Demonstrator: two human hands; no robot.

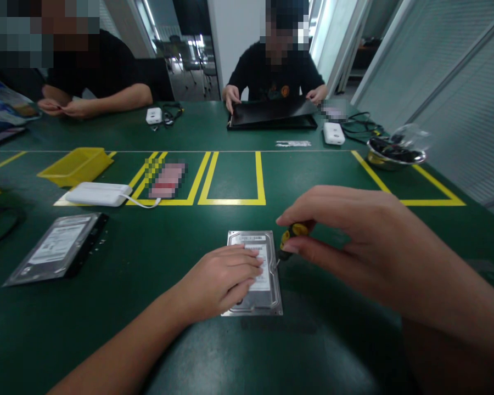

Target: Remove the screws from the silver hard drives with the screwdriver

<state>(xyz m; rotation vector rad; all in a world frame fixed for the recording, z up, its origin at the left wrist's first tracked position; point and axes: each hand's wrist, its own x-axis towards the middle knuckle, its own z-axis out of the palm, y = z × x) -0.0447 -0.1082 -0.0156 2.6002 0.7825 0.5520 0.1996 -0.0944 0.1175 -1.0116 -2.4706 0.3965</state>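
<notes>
Head view is showing the left hand [222, 280] pressing flat, fingers spread, on the hard drive [257, 274] lying near centre on the green table [148, 329]. The right hand [346, 230] is pinching a yellow-black screwdriver [290, 241] at the drive's right edge; keeping it upright should help.

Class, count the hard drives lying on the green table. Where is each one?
2. One hard drive lies near the middle front, under the left hand, with the right hand holding a screwdriver at its edge. The second hard drive lies far left. Others may be out of view.
</notes>
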